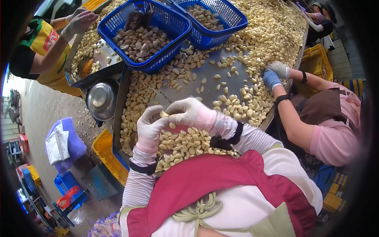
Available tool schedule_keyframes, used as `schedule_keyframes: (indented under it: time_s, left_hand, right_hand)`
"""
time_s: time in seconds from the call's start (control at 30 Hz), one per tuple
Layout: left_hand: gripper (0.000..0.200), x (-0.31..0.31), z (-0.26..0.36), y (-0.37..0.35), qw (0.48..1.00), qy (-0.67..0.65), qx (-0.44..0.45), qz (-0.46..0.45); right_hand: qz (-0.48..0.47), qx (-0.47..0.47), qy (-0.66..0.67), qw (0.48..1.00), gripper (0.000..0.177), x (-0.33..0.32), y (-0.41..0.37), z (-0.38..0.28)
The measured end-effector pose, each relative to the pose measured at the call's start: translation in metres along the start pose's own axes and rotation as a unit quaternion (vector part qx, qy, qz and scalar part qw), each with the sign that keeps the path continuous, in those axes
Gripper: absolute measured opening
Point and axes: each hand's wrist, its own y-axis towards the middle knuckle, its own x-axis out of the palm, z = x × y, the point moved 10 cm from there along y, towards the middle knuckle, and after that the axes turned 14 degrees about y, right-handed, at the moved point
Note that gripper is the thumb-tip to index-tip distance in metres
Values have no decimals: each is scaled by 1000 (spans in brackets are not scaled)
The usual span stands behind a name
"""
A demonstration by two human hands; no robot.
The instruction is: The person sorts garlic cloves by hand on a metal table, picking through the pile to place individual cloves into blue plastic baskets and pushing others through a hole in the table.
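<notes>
My left hand (150, 125), in a white glove with a pink cuff, is closed with its fingertips at a pale garlic clove (163, 114). Facing it, my right hand (188, 113) wears a matching glove and pinches toward the same clove. The two hands almost meet above the metal table. Beneath them lies a heap of peeled garlic cloves (185, 144). More loose cloves (136, 100) line the table's left side. Which fingers carry the clove's weight is hard to make out.
Two blue baskets (185, 33) (215, 37) of darker cloves stand at the far side. A metal bowl (102, 100) sits left of the table. At right, a co-worker's gloved hands (272, 79) touch the pile; another person's gloved hands (80, 23) are at upper left. A yellow crate (108, 154) stands below.
</notes>
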Motion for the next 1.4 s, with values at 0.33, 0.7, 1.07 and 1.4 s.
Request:
schedule_keyframes:
  time_s: [0.33,0.7,1.07,1.4]
  left_hand:
    - [23,-5,3,-3,986,84,129,66]
    - [16,29,-25,6,978,-174,-83,-74]
    - [9,50,-41,24,920,-342,-170,-90]
    - [6,46,-11,10,955,-225,-120,-150]
  right_hand:
    - [-5,75,230,970,21,11,11,48]
    - [68,-54,55,995,20,-15,-2,42]
    - [30,-50,-70,996,18,-35,-58,36]
    - [51,25,-441,896,19,-100,-187,44]
